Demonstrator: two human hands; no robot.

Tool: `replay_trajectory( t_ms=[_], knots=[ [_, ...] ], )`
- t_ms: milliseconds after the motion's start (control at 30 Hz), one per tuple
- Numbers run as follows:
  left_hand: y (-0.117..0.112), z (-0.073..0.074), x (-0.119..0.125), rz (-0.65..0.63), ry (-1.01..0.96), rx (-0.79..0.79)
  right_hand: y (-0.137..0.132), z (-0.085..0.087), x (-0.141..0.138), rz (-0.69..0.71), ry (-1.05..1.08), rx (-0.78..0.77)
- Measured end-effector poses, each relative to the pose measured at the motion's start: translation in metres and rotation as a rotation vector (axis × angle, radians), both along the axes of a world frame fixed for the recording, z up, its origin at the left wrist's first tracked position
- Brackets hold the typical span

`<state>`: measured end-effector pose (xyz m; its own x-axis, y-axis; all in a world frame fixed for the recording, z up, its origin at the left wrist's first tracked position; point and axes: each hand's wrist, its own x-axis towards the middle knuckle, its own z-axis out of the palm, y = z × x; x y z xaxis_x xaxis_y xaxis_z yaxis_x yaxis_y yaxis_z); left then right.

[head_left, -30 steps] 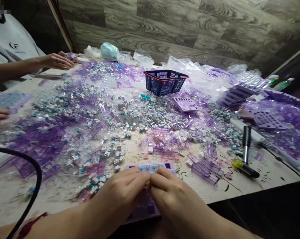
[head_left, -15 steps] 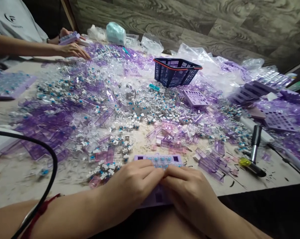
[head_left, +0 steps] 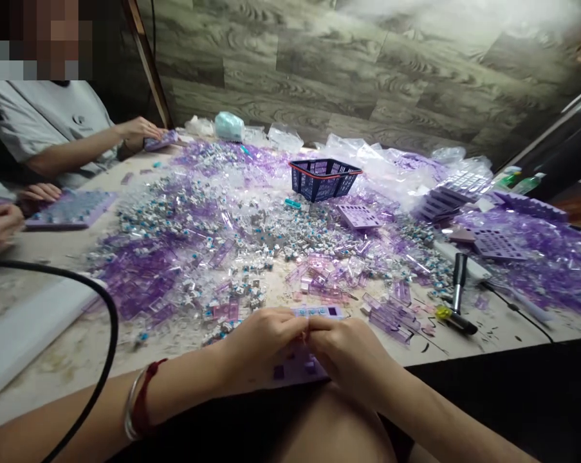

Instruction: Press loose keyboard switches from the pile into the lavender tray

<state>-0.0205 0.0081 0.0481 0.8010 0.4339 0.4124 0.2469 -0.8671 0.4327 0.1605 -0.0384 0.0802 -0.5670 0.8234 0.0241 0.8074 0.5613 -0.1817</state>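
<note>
A light purple plate with square holes (head_left: 297,363) lies at the table's near edge, under both hands. Small clear and blue key switches (head_left: 313,311) sit in its far row. My left hand (head_left: 264,337) and my right hand (head_left: 350,347) meet over the middle of the plate. The fingers of both are closed, with the tips pressed together. Whatever is between the fingertips is hidden by the hands. Just beyond and to the left are loose switches (head_left: 254,292). Clear purple plastic pieces (head_left: 391,318) lie to the right of my right hand.
A dark blue basket (head_left: 323,180) stands amid heaped parts. A hammer-like tool with a black handle (head_left: 458,283) lies at right. A black cable (head_left: 111,321) arcs across the left. At far left, a co-worker's hand (head_left: 143,132) holds a purple block; other hands are near a filled plate (head_left: 71,209).
The view has tilted up, showing more wall and co-workers. The far co-worker's reaching hand has drawn back to the purple block. My hands remain together over the plate.
</note>
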Motion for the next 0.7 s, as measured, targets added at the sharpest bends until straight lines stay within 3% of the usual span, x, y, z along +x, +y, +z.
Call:
replay_trajectory(
  t_ms=[67, 167, 233, 300, 533, 700],
  knots=[
    [0.010, 0.002, -0.005, 0.027, -0.051, -0.054, -0.001, 0.003, -0.001, -0.016, -0.004, 0.008],
    [0.031, 0.008, -0.016, 0.274, -0.093, 0.014, 0.006, 0.007, -0.002, -0.071, 0.132, 0.004],
    [0.045, 0.010, -0.026, 0.452, 0.011, 0.113, 0.018, 0.008, -0.003, -0.119, 0.274, 0.029],
    [0.057, 0.009, -0.034, 0.543, 0.112, 0.152, 0.035, 0.005, -0.006, -0.148, 0.367, 0.079],
    [0.070, -0.006, -0.042, 0.525, 0.208, 0.152, 0.101, -0.021, -0.036, -0.071, 0.289, 0.109],
    [0.070, -0.007, -0.040, 0.510, 0.241, 0.145, 0.117, -0.034, -0.045, -0.039, 0.251, 0.074]
  ],
)
